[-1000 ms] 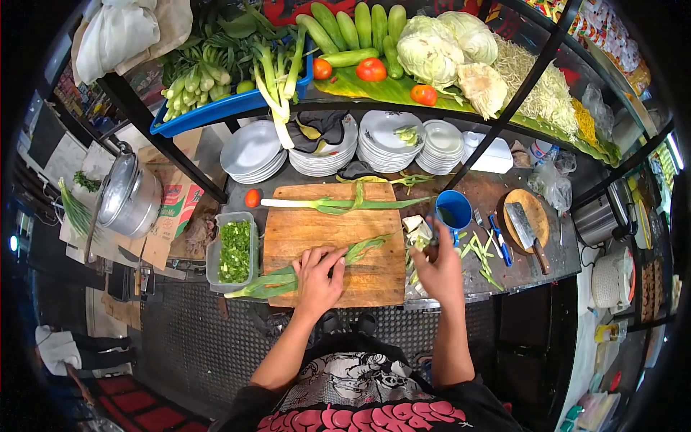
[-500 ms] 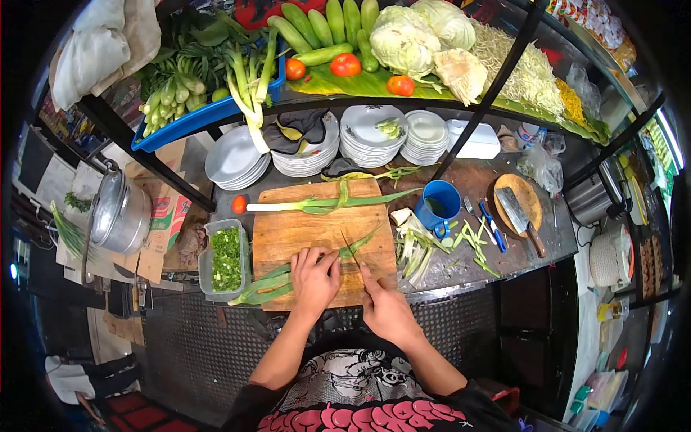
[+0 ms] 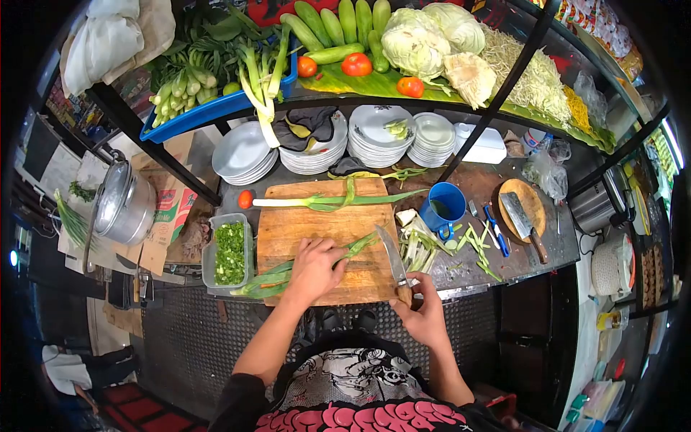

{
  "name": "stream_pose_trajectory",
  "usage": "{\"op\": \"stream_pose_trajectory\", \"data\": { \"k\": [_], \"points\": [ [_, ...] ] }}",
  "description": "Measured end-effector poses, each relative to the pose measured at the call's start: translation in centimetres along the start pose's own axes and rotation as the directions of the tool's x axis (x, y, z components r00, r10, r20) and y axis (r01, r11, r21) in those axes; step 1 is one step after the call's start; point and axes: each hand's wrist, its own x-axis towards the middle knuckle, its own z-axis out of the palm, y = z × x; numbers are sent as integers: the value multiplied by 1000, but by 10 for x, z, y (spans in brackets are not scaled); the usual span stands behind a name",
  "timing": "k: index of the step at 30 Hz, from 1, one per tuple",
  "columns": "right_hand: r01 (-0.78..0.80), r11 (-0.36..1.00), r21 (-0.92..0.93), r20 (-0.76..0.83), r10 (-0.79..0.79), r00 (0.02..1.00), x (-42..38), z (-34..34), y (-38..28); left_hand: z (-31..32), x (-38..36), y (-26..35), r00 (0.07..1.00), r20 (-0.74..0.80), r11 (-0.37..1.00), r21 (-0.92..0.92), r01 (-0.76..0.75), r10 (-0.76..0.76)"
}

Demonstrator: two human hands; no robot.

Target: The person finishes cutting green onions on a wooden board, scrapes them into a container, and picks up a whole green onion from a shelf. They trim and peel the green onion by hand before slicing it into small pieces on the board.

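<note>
My left hand (image 3: pixel 314 268) presses down on a bunch of green leek leaves (image 3: pixel 268 279) lying across the wooden cutting board (image 3: pixel 288 234); their tips show to its right. My right hand (image 3: pixel 423 311) holds a knife (image 3: pixel 392 257) by its wooden handle at the board's right edge, with the blade pointing up and to the left, close to the leaf tips. Along the board's top lies a whole leek (image 3: pixel 324 202). A plastic container of chopped greens (image 3: pixel 229 253) stands left of the board.
Right of the board are leek scraps (image 3: pixel 419 245), a blue mug (image 3: pixel 443 204) and a cleaver (image 3: pixel 522 219) on a round board. Plate stacks (image 3: pixel 379 133) stand behind, under a shelf of vegetables. A metal pot (image 3: pixel 126 201) and a person (image 3: pixel 68 369) are at the left.
My right hand has moved right and slightly down with the knife, turning its blade so the flat side shows. My left hand stays on the leaves. The whole view has shifted slightly.
</note>
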Motion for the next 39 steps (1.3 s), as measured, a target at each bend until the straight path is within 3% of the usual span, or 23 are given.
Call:
{"op": "stream_pose_trajectory", "data": {
  "k": [4,7,12,17,26,39],
  "points": [
    [-53,987,-153,-50,46,998,-10,4,5,12,3,-7,997,-61,997,-44,-55,53],
    [135,950,-280,-55,-156,986,-10,16,3,15,2,-5,992,-48,992,56,-111,114],
    [129,821,-556,144,-58,988,-8,25,-8,13,5,-4,985,-40,981,101,-166,170],
    [193,757,-624,199,-86,976,-4,30,-8,18,1,-8,981,-102,986,-11,-165,163],
    [217,718,-661,222,-90,971,5,36,-20,19,1,-12,977,-55,977,-42,-208,205],
    [172,688,-705,240,3,971,11,46,-21,6,-8,-2,965,179,977,59,-206,192]
  ]
}}
